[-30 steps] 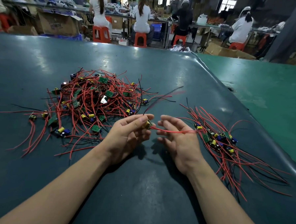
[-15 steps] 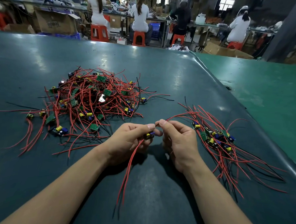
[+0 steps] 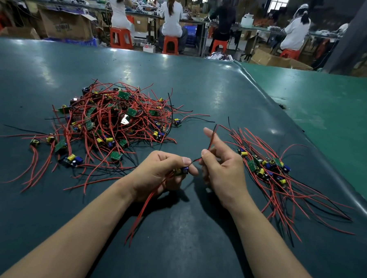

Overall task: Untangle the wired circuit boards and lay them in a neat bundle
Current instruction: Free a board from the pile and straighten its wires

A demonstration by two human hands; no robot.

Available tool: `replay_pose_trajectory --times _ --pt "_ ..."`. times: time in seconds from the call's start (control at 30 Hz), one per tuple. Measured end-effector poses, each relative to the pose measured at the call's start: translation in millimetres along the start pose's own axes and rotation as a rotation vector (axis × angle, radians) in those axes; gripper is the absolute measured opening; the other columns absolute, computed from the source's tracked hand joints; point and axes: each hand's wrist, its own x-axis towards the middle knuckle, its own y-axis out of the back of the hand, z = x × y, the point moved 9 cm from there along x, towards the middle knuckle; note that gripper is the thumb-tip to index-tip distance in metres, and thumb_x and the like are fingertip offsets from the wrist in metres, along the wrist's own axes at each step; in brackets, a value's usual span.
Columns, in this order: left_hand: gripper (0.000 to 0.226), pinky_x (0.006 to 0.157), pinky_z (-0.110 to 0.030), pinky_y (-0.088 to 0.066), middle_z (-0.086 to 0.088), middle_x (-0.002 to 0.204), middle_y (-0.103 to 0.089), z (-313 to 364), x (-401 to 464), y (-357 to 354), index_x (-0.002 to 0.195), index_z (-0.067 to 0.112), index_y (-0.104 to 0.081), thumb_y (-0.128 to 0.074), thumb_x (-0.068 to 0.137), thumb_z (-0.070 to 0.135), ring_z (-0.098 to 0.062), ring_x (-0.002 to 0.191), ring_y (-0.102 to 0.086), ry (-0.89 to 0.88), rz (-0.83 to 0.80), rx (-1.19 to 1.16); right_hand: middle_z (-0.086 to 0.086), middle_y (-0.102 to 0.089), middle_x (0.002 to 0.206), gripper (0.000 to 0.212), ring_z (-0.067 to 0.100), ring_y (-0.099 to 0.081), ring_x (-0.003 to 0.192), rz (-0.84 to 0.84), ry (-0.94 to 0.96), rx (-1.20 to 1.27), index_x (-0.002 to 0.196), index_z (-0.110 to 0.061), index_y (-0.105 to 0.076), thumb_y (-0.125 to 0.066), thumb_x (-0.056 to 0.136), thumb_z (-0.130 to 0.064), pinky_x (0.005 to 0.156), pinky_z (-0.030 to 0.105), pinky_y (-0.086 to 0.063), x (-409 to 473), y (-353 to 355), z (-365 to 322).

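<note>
Circuit board [image 3: 182,170] pinched in left hand [image 3: 161,173] over dark green mat [image 3: 191,86], its red wires [image 3: 145,209] trailing below, right hand [image 3: 223,172] pinching its wire lead [image 3: 211,140], tangled pile [image 3: 113,124] left, sorted bundle [image 3: 268,171] right.

We see a dark teal table mat [image 3: 181,79] with glare patches, and a brighter green surface [image 3: 339,117] adjoining it on the right. Past the far edge we count four seated people facing away at a long workbench [image 3: 197,21], on orange stools [image 3: 121,37] [image 3: 171,45] [image 3: 218,46] [image 3: 289,53]; three wear white tops, one [image 3: 224,17] wears black. We also note cardboard boxes at left [image 3: 65,25] and right [image 3: 274,59], a blue crate [image 3: 190,36] under the bench, a white jug [image 3: 247,20] on it, and a dark pillar [image 3: 358,35] far right.
</note>
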Motion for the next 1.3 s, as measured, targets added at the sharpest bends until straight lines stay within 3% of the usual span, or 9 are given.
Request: replay_pose_trajectory --times 0.13,0.27,0.47,0.63,0.8,0.9,1.07,1.23,1.3 --pt "0.017 0.04 -0.015 -0.03 0.003 0.045 -0.046 1.6 -1.8 0.5 0.064 0.005 -0.074 -0.067 0.076 0.015 -0.006 0.037 -0.038 -0.003 -0.003 0.038 -0.004 -0.06 0.062 0.025 0.011 -0.048 0.045 0.071 0.03 -0.008 0.105 -0.026 -0.068 -0.056 0.096 -0.006 0.039 0.021 -0.039 0.3 8.8 -3.8" --pt "0.027 0.039 -0.015 -0.026 0.004 0.043 -0.044 1.6 -2.1 1.8 0.063 0.006 -0.073 -0.056 0.078 0.019 -0.007 0.035 -0.034 -0.016 -0.005 0.071 0.0 -0.074 0.085 0.019 0.009 -0.049 0.043 0.131 0.006 0.048 0.099 -0.018 -0.071 -0.058 0.095 -0.004 0.036 0.019 -0.037 1.1 16.2 -2.8" --pt "0.028 0.039 -0.015 -0.023 0.002 0.042 -0.04 2.1 -2.0 1.3 0.062 0.008 -0.074 -0.055 0.078 0.021 -0.009 0.035 -0.032 -0.041 -0.005 0.135 -0.001 -0.061 0.056 0.014 0.01 -0.043 0.035 0.131 -0.011 0.121 0.101 -0.015 -0.061 -0.05 0.1 -0.007 0.035 0.016 -0.031 3.7 14.9 2.1" --pt "0.022 0.04 -0.014 -0.025 0.001 0.042 -0.041 2.2 -3.1 1.3 0.062 0.007 -0.073 -0.064 0.068 0.026 -0.009 0.034 -0.035 -0.056 -0.036 0.115 0.005 -0.069 0.071 0.022 0.012 -0.049 0.042 0.145 -0.013 0.129 0.102 -0.021 -0.062 -0.049 0.098 -0.003 0.036 0.02 -0.037 4.1 16.4 2.1" --pt "0.028 0.04 -0.015 -0.025 0.001 0.041 -0.042 0.4 -0.7 1.6 0.062 0.007 -0.073 -0.064 0.064 0.033 -0.008 0.033 -0.035 -0.054 -0.061 0.098 0.002 -0.066 0.062 0.028 0.012 -0.045 0.035 0.242 -0.003 0.078 0.091 -0.018 -0.067 -0.049 0.09 0.002 0.033 0.019 -0.033 1.0 28.8 -0.3" --pt "0.028 0.041 -0.015 -0.024 0.0 0.041 -0.041 0.0 -1.4 2.1 0.062 0.007 -0.073 -0.063 0.064 0.034 -0.009 0.034 -0.034 -0.057 -0.068 0.127 0.007 -0.068 0.061 0.015 0.013 -0.045 0.033 0.244 -0.032 0.172 0.098 -0.012 -0.061 -0.049 0.098 -0.003 0.032 0.019 -0.033 3.0 29.0 1.2" --pt "0.03 0.04 -0.016 -0.026 0.0 0.04 -0.041 1.0 -1.5 0.9 0.063 0.008 -0.073 -0.062 0.064 0.036 -0.009 0.034 -0.036 -0.062 -0.064 0.155 0.004 -0.065 0.058 0.018 0.007 -0.041 0.033 0.201 -0.162 0.466 0.096 -0.011 -0.064 -0.048 0.099 -0.003 0.032 0.013 -0.028 6.2 24.3 11.1" --pt "0.022 0.041 -0.016 -0.023 -0.001 0.04 -0.039 2.5 -2.0 3.2 0.064 0.008 -0.073 -0.065 0.069 0.028 -0.01 0.035 -0.032 -0.063 -0.008 0.1 0.006 -0.07 0.066 0.014 0.007 -0.053 0.039 0.198 -0.285 0.583 0.099 -0.011 -0.065 -0.054 0.099 -0.02 0.033 0.014 -0.035 6.3 20.5 20.6" --pt "0.019 0.039 -0.015 -0.023 -0.003 0.042 -0.041 2.8 -1.3 8.8 0.07 0.009 -0.076 -0.067 0.08 0.024 -0.01 0.035 -0.029 -0.067 0.076 0.068 0.008 -0.075 0.086 0.037 0.012 -0.067 0.056 0.118 -0.355 0.588 0.109 -0.008 -0.059 -0.059 0.09 -0.04 0.039 0.017 -0.045 4.7 10.1 23.0"
